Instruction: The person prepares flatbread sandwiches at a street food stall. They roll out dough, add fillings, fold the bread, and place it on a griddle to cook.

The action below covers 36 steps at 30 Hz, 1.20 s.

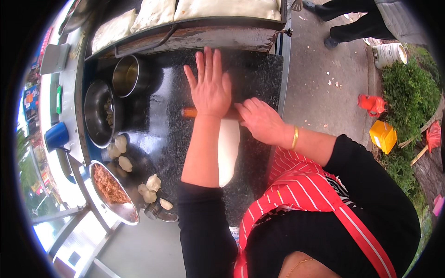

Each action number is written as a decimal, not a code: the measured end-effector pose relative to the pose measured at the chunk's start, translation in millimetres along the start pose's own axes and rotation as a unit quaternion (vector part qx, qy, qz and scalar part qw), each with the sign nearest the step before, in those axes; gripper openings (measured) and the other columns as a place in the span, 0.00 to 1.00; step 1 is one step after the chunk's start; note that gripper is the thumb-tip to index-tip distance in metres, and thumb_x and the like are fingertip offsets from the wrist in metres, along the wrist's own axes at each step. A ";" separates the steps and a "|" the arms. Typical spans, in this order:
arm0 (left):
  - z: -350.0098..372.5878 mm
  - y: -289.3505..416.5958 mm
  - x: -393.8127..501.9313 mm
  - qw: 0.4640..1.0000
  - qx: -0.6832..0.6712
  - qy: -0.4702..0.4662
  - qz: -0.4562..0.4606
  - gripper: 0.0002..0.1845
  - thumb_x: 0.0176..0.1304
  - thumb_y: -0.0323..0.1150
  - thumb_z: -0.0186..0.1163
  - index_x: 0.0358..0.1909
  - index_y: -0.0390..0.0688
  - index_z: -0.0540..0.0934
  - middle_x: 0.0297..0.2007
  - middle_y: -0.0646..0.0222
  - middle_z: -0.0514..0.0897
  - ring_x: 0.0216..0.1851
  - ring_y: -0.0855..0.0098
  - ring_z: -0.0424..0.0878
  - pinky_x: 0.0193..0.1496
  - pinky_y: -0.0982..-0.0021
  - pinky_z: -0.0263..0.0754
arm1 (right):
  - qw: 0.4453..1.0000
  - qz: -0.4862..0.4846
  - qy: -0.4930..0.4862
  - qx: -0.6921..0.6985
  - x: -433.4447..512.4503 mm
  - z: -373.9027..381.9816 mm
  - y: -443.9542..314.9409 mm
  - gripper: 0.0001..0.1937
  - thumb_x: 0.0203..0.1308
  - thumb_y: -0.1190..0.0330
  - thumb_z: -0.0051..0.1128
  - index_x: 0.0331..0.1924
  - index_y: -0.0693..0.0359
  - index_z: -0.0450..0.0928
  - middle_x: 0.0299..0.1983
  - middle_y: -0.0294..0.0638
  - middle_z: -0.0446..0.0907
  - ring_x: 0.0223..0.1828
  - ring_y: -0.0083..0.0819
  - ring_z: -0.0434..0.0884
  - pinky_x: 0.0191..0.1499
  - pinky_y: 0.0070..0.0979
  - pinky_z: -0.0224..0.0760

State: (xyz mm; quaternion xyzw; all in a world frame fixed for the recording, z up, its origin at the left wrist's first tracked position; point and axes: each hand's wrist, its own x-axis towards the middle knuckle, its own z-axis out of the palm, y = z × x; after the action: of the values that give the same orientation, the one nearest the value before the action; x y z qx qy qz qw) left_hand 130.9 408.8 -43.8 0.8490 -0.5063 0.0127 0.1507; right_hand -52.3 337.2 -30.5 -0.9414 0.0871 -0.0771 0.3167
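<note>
A wooden rolling pin [188,112] lies crosswise over a long, thin strip of white dough [228,154] on the dark speckled worktop [255,198]. My left hand [210,85] is flat with its fingers spread, and the heel of its palm and the wrist are over the pin. At the pin's other end, my right hand [262,120] has its fingers curled, with a gold bracelet on its wrist. The far end of the dough is hidden under the pin and my hands. Several dough lumps [149,189] lie to the left of my left forearm.
Beyond the worktop is a griddle [194,25] bearing pale flat dough sheets [227,9]. On the left are a metal pot [127,76] of yellowish liquid, a dark bowl [99,114], and a metal bowl [134,217] of reddish-brown filling [109,186]. A person [358,21] stands at the upper right.
</note>
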 end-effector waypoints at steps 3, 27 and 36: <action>0.1 -20.4 -15.5 0.994 0.074 0.066 -0.051 0.34 0.77 0.45 0.41 0.81 0.45 0.54 0.81 0.61 0.51 0.83 0.53 0.42 0.80 0.43 0.25 | 0.999 -0.038 0.036 0.008 -6.2 15.5 -1.6 0.23 0.59 0.69 0.60 0.58 0.71 0.74 0.43 0.46 0.76 0.48 0.44 0.76 0.49 0.36 0.71; -116.4 17.4 -364.3 0.992 -0.040 -0.066 -0.100 0.32 0.71 0.42 0.55 0.76 0.46 0.66 0.78 0.54 0.60 0.80 0.41 0.47 0.80 0.42 0.40 | 0.978 -0.147 -0.149 0.002 -160.8 81.7 -152.2 0.33 0.56 0.67 0.64 0.66 0.70 0.67 0.48 0.47 0.75 0.46 0.43 0.75 0.49 0.35 0.70; -34.8 25.4 -182.4 0.993 0.039 -0.054 -0.092 0.35 0.72 0.43 0.50 0.77 0.38 0.61 0.79 0.54 0.57 0.81 0.49 0.47 0.80 0.43 0.35 | 0.996 -0.080 -0.032 0.007 -76.9 32.1 -65.6 0.32 0.55 0.65 0.69 0.64 0.66 0.70 0.51 0.46 0.74 0.52 0.45 0.75 0.57 0.39 0.70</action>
State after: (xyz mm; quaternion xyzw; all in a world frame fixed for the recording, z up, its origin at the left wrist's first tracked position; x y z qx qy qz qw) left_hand 24.7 563.0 -36.2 0.8968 -0.4322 -0.0271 0.0901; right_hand -113.2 423.8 -22.7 -0.9451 0.0011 -0.0721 0.3186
